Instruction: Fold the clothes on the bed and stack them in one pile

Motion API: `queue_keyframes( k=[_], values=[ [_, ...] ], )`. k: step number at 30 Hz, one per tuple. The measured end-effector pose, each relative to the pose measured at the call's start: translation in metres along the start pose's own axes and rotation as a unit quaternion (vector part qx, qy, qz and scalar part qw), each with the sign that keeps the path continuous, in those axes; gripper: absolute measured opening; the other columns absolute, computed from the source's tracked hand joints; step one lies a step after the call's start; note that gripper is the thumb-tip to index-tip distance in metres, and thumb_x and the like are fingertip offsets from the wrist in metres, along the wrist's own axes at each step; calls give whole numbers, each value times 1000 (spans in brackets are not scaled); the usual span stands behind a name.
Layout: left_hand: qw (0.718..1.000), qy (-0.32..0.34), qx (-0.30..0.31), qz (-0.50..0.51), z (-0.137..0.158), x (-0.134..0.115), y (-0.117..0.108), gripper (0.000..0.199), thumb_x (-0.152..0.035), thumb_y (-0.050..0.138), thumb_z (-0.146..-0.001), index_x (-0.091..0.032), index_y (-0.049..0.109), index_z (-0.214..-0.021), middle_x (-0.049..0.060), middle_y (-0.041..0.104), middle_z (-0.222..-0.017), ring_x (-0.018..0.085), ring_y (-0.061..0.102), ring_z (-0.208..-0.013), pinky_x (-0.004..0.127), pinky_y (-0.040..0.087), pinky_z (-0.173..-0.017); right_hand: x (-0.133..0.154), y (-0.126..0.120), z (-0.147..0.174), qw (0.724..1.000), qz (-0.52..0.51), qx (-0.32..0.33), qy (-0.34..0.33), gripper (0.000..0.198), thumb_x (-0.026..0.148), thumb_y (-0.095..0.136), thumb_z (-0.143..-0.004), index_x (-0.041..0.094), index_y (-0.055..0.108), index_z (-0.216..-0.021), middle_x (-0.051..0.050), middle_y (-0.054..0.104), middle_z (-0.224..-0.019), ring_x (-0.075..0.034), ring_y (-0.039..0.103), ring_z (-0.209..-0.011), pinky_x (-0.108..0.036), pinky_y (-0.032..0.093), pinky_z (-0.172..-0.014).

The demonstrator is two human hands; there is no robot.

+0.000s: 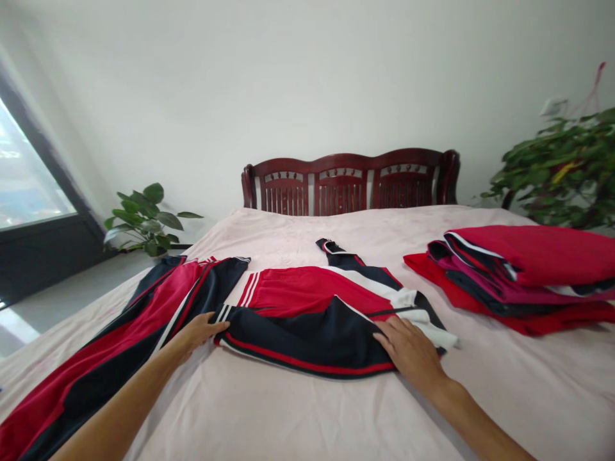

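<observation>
A red, navy and white track jacket (298,288) lies spread on the bed, its white-striped hem toward the left. Its near navy sleeve (298,339), edged with red and white piping, is laid across the body, while the far sleeve (358,259) stretches away toward the headboard. My left hand (199,333) pinches the striped cuff of the near sleeve between thumb and fingers. At the shoulder end, my right hand (410,349) is closed on the fabric, its fingertips partly hidden. White lining shows near the collar beyond the right hand.
Another red and navy tracksuit garment (129,333) lies lengthwise at the left. A stack of folded red and dark clothes (528,262) sits at the right on the pink bedsheet (269,416). Behind are a wooden headboard (339,182), a left plant (144,218) and a right plant (562,166).
</observation>
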State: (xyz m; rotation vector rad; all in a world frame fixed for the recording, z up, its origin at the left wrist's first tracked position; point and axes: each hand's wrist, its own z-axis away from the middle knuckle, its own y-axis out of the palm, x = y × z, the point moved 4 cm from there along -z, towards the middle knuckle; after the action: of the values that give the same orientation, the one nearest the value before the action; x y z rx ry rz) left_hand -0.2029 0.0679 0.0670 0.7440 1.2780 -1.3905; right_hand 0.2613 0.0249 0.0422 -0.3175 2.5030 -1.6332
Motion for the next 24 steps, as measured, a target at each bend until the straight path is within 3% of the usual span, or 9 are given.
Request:
queue_keyframes(
  k=[3,6,9,13,16,19,22,24],
  values=[
    [998,51,-13,39,-5,-5,-8,42,-38,88,-54,-16,70,-85,2,73,-71,19,67,-63,24,49,-52,-10,-9,-5,999,-44,-7,17,33,31,40,-98,24,70,-87,-5,68,-85,-21,63,-84,-32,44,-75],
    [986,114,-27,116,-13,-12,-17,47,-39,86,-59,-19,67,-97,0,74,-81,17,69,-70,23,54,-60,-35,-20,-13,987,-95,-37,122,32,36,39,-98,26,69,-91,-3,72,-99,-19,66,-86,-29,43,-69],
    [984,95,-45,142,-20,-9,-20,45,-31,86,-60,-21,65,-98,0,74,-83,15,69,-68,21,56,-61,-54,-21,-20,974,-129,-13,183,33,38,39,-97,26,69,-92,-2,73,-104,-20,67,-88,-29,43,-67],
    [989,24,-13,147,-19,4,-15,39,-24,85,-62,-20,65,-95,2,74,-83,16,69,-66,24,59,-64,-36,-15,-26,986,-141,8,94,33,36,39,-98,26,70,-95,-2,72,-99,-18,66,-93,-28,44,-75],
    [983,47,-1,179,-11,0,-18,36,-25,84,-63,-20,66,-94,2,73,-84,16,70,-67,24,60,-65,-4,-10,-29,996,-88,-1,6,22,35,50,-95,24,70,-97,-3,69,-95,-20,63,-94,-30,43,-78],
    [980,86,-9,180,-1,-16,-26,36,-24,83,-62,-20,66,-93,0,72,-81,14,67,-63,21,58,-57,21,-5,-34,997,-16,11,-69,16,24,55,-91,20,69,-85,-6,67,-87,-21,61,-86,-32,41,-76],
    [974,129,-17,186,6,-36,-33,32,-23,81,-62,-20,65,-89,-3,70,-73,12,64,-59,19,55,-53,27,-7,-42,996,19,12,-85,20,16,51,-89,19,66,-77,-5,66,-80,-19,60,-79,-31,37,-72],
    [970,144,-27,194,8,-46,-35,30,-22,79,-62,-20,65,-89,-3,69,-72,12,64,-59,19,55,-54,19,-14,-50,999,8,-9,-44,20,17,51,-88,20,65,-76,-3,65,-79,-17,59,-76,-30,35,-69]
  ],
)
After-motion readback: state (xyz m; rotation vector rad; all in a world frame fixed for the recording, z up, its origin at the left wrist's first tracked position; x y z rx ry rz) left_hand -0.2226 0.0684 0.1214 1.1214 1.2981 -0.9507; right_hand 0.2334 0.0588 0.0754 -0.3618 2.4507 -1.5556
